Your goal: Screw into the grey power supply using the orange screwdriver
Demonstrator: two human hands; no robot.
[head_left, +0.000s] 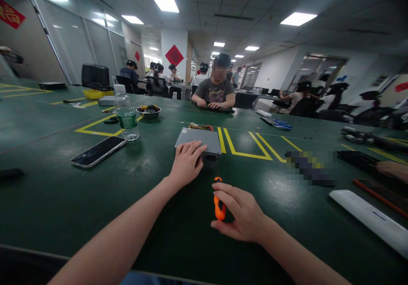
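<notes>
A grey metal computer power supply point(208, 138) lies on the green table in front of me, with coloured wires at its far side. My left hand point(188, 161) holds it, fingers laid over its top and thumb bent at the near edge. Between the thumb and fingers of my right hand point(240, 210) is an orange and black screwdriver point(219, 206). Its thin shaft points away from me, and the tip reaches the near right edge of the power supply. Whether the tip sits in a screw is too small to tell.
To the left are a phone point(98, 152), a water bottle point(128, 121) and a metal bowl point(148, 112) with small items. A white long object point(369, 217) lies at the right, near another person's hand point(393, 169). Across the table point(153, 234) sits a person point(215, 89).
</notes>
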